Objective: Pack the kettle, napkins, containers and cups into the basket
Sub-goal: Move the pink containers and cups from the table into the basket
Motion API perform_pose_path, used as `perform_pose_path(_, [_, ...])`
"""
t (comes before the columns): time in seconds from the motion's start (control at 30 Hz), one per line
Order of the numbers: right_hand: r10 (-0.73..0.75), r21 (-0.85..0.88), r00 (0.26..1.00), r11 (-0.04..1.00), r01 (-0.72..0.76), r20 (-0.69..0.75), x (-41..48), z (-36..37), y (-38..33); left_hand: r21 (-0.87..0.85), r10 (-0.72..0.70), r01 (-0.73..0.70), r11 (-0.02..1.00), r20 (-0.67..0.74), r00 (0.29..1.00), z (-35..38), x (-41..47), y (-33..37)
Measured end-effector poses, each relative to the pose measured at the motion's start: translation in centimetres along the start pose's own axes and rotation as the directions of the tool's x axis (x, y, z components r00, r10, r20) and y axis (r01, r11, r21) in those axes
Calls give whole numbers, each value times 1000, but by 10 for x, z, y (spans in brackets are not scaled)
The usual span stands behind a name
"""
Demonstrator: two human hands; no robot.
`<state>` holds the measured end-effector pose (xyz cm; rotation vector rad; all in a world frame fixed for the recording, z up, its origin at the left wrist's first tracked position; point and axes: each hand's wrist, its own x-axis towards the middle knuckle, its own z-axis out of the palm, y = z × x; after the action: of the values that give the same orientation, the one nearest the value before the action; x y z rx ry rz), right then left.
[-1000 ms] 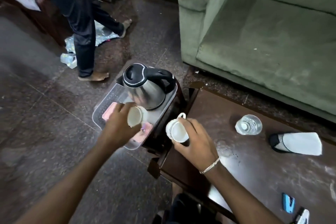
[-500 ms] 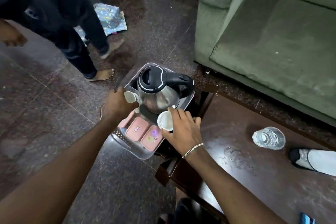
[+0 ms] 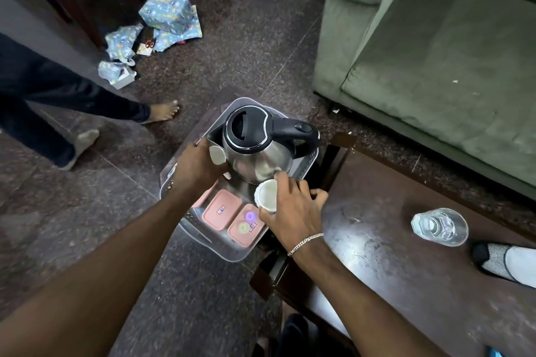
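Observation:
A clear plastic basket (image 3: 232, 253) sits at the corner of the dark table. Inside it stands a steel kettle (image 3: 258, 153) with a black lid and handle. In front of the kettle lie pink-lidded containers (image 3: 222, 209). My left hand (image 3: 197, 166) holds a small white cup (image 3: 217, 154) on its side against the kettle's left flank, inside the basket. My right hand (image 3: 293, 209) grips a second white cup (image 3: 266, 193), mouth up, just in front of the kettle's base above the containers. No napkins show.
A clear glass (image 3: 439, 226) stands on the dark wooden table (image 3: 406, 284), with a black and white object (image 3: 504, 259) at the right edge. A green sofa (image 3: 435, 52) lies behind. Another person's legs (image 3: 58, 113) and wrapped parcels (image 3: 165, 16) are on the floor to the left.
Both hands have carried their cups deeper into the basket; the left cup went to the kettle's left side, the right cup to its front. The other person stepped left.

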<state>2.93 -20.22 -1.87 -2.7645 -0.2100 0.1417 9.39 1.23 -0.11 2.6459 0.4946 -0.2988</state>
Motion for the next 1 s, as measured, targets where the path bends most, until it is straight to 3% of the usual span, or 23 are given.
perform_pose_path(0.2, [22, -60, 1000, 998, -23, -18, 1, 16, -8, 84, -24, 19, 996, 58, 998, 5, 6, -4])
perform_pose_path(0.5, [47, -88, 999, 995, -48, -13, -1, 33, -13, 78, 21, -25, 997, 47, 999, 10, 5, -9])
perform_pose_path(0.73, [43, -92, 999, 995, -43, -2, -3, 34, -14, 229, 31, -36, 973, 24, 999, 17, 0, -10])
perform_pose_path(1.0, [22, -15, 1000, 1000, -21, 22, -8, 28, -9, 139, 38, -44, 989, 45, 998, 14, -3, -25])
